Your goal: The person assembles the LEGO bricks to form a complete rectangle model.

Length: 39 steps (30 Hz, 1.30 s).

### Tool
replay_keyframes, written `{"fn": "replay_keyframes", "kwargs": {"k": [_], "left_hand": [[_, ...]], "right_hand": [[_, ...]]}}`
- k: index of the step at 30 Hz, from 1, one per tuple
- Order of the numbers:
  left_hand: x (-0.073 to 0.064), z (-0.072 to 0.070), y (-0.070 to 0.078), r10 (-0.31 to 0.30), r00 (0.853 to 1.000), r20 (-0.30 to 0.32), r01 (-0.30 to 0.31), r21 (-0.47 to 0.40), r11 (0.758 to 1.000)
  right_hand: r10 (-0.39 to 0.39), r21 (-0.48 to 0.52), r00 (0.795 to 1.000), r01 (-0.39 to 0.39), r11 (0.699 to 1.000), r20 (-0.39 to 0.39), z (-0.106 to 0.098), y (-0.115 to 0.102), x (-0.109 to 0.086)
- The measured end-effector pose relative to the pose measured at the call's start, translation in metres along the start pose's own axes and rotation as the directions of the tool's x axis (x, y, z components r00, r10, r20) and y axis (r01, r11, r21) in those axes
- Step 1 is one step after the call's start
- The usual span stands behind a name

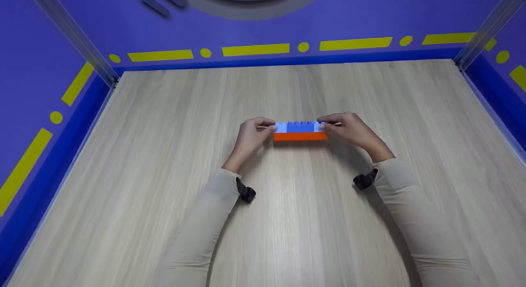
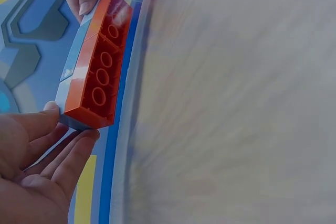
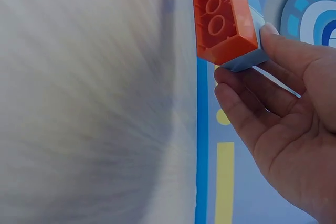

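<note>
Both hands hold one joined row of toy building bricks over the table. Its lower layer is orange (image 1: 301, 136); on top sit a darker blue brick (image 1: 300, 127) in the middle and light blue bricks (image 1: 281, 128) at the ends. The left hand (image 1: 251, 135) pinches the left end between thumb and fingers, at the light blue layer. At the other end, the right hand (image 1: 348, 129) pinches the light blue part likewise. The orange bricks' hollow underside with round tubes (image 2: 102, 77) shows in both wrist views.
A wood-grain table (image 1: 164, 176) spreads under the hands. Purple-blue walls (image 1: 349, 15) with yellow dashes and dots bound it at the back and on both sides. Metal posts (image 1: 74, 36) stand at the back corners. Black wrist devices (image 1: 365, 180) sit on both sleeves.
</note>
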State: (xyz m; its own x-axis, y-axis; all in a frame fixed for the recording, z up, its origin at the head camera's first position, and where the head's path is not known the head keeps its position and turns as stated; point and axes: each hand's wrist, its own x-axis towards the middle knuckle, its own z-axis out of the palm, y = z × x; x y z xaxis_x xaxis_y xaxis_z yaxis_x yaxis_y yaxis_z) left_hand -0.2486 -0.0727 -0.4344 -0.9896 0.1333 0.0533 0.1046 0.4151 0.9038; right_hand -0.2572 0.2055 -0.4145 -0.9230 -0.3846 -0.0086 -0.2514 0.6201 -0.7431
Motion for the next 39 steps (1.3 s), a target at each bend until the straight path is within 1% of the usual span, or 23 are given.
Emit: {"fn": "replay_keyframes", "kwargs": {"k": [5, 8, 11, 18, 23, 26, 31, 38, 39], "left_hand": [[0.005, 0.002, -0.001, 0.000, 0.999, -0.035, 0.001, 0.031, 1.000], [0.007, 0.002, -0.002, -0.005, 0.999, -0.042, 0.007, 0.047, 0.999], [0.010, 0.003, -0.004, -0.012, 0.999, -0.037, 0.014, 0.042, 0.999], [0.012, 0.003, -0.008, -0.028, 1.000, 0.002, 0.028, 0.040, 0.999], [0.012, 0.002, -0.009, -0.063, 0.997, 0.046, 0.061, 0.043, 0.997], [0.012, 0.002, -0.009, -0.086, 0.994, 0.065, 0.084, 0.038, 0.996], [0.013, 0.001, -0.010, -0.110, 0.991, 0.080, 0.110, 0.004, 0.994], [0.012, 0.002, -0.012, -0.106, 0.988, 0.110, 0.109, -0.026, 0.994], [0.012, 0.002, -0.012, -0.113, 0.987, 0.114, 0.119, -0.043, 0.992]], "right_hand": [[0.025, 0.001, 1.000, -0.025, 1.000, 0.001, 0.001, 0.001, 0.005], [0.050, 0.000, 0.999, -0.050, 0.999, 0.000, 0.001, 0.000, 0.007], [0.074, 0.006, 0.997, -0.074, 0.997, 0.002, 0.001, -0.001, 0.009], [0.122, 0.000, 0.993, -0.122, 0.993, 0.005, 0.003, 0.000, 0.014], [0.154, -0.003, 0.988, -0.154, 0.988, 0.002, 0.005, 0.002, 0.017], [0.160, -0.010, 0.987, -0.160, 0.987, -0.005, 0.005, 0.003, 0.018], [0.183, 0.009, 0.983, -0.183, 0.983, -0.022, 0.007, 0.003, 0.019], [0.203, 0.018, 0.979, -0.203, 0.979, -0.028, 0.010, 0.005, 0.020], [0.211, 0.022, 0.977, -0.210, 0.977, -0.028, 0.010, 0.005, 0.020]]}}
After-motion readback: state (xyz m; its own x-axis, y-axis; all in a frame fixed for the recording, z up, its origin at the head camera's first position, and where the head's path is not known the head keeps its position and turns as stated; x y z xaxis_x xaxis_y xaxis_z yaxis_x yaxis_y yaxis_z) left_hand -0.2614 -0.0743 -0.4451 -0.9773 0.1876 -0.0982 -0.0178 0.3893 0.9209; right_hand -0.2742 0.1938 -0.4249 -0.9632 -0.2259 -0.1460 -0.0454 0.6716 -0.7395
